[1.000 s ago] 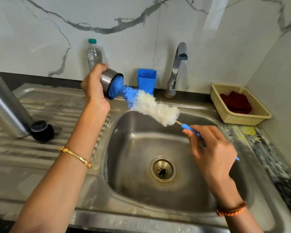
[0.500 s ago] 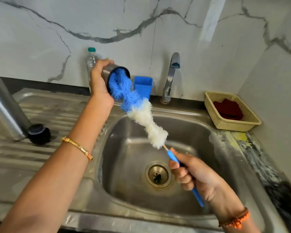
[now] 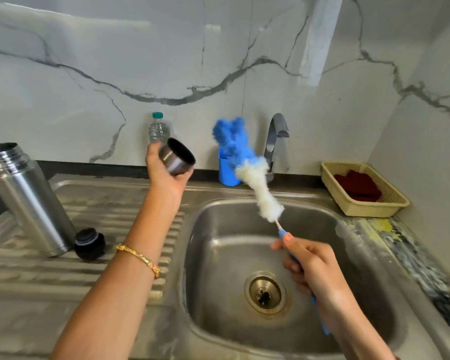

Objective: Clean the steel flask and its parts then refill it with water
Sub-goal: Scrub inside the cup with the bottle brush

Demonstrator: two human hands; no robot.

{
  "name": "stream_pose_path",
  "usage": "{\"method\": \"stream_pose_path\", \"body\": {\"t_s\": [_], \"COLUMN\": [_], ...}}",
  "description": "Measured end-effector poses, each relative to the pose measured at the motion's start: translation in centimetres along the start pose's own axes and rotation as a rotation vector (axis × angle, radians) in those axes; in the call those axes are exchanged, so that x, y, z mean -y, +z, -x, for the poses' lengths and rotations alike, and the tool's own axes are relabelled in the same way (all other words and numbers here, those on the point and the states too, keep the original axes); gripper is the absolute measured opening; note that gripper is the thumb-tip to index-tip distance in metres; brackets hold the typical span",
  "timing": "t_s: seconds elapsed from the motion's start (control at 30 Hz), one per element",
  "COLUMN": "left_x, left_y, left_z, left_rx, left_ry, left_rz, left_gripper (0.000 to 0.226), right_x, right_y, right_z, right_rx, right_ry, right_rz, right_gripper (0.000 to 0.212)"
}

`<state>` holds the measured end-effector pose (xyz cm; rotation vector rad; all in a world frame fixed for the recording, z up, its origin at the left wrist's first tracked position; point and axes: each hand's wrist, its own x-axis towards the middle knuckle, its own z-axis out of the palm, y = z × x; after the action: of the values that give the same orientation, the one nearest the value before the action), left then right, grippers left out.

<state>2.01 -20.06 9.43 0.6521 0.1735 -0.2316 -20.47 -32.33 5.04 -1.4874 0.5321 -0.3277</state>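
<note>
- Steel flask (image 3: 27, 201) stands open, without its lid, on the ribbed draining board (image 3: 63, 276) at the left of the sink, slightly tilted in this wide view.
- Its black stopper (image 3: 89, 243) lies just beside the flask's base, on the same board.
- Steel cup lid (image 3: 176, 159) of the flask is in the left hand (image 3: 166, 175); the fingers and thumb are curled around its wall, and its dark opening faces to the right and a little up.
- Right hand (image 3: 312, 268) holds the thin blue handle of a bottle brush (image 3: 255, 183), with fingers wrapped around it, above the sink basin (image 3: 231, 255).
- The brush points up and to the left; its white part is lower and its blue tip is high, near the tap (image 3: 276, 141). The brush is apart from the cup lid, not inside it.
- Behind the brush a blue plastic cup (image 3: 226, 172) stands at the back edge of the sink.
- A clear plastic bottle (image 3: 157, 128) with a green cap stands against the marble wall, behind the left hand.
- At the right, a beige basket (image 3: 361, 206) holds a dark red cloth (image 3: 356, 185).
- The drain (image 3: 265, 292) is in the middle of the basin.
</note>
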Motion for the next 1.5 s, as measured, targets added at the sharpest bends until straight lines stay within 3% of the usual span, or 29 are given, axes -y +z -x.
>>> {"method": "stream_pose_path", "body": {"t_s": [0.17, 0.23, 0.33, 0.6, 0.8, 1.03, 1.23, 1.4, 1.5], "left_x": [0.1, 0.1, -0.3, -0.7, -0.3, -0.1, 1.1, 1.8, 2.0], "left_y": [0.0, -0.4, -0.7, -1.7, -1.7, -1.9, -2.8, -2.6, -2.9], "left_z": [0.2, 0.2, 0.2, 0.3, 0.3, -0.1, -2.2, -3.0, -3.0], "left_rx": [0.136, 0.154, 0.143, 0.247, 0.28, 0.246, 0.121, 0.167, 0.213], "left_ry": [-0.088, -0.071, -0.069, -0.131, -0.152, 0.049, 0.325, 0.475, 0.569], "left_rz": [-0.05, -0.153, -0.267, -0.15, -0.27, -0.595, -0.767, -0.886, -0.989], "left_gripper": [0.017, 0.021, 0.023, 0.017, 0.01, 0.018, 0.026, 0.009, 0.017], "right_x": [-1.5, -2.5, -2.9, -2.9, -3.2, -3.3, -4.3, -5.3, -4.4], "right_y": [2.3, 2.8, 3.8, 5.2, 5.9, 5.9, 5.6, 5.7, 5.4], "right_z": [0.1, 0.2, 0.8, 1.0, 0.9, 0.9, 1.6, 0.9, 0.1], "right_rx": [-0.031, -0.025, -0.028, -0.096, -0.097, -0.164, -0.232, -0.23, -0.221], "right_ry": [-0.221, -0.254, -0.269, -0.033, 0.072, 0.063, -0.105, -0.128, -0.12], "right_rz": [0.088, 0.132, 0.129, -0.118, -0.163, -0.258, -0.017, 0.183, 0.178], "right_gripper": [0.025, 0.034, 0.027, 0.024, 0.019, 0.02, 0.022, 0.024, 0.034]}}
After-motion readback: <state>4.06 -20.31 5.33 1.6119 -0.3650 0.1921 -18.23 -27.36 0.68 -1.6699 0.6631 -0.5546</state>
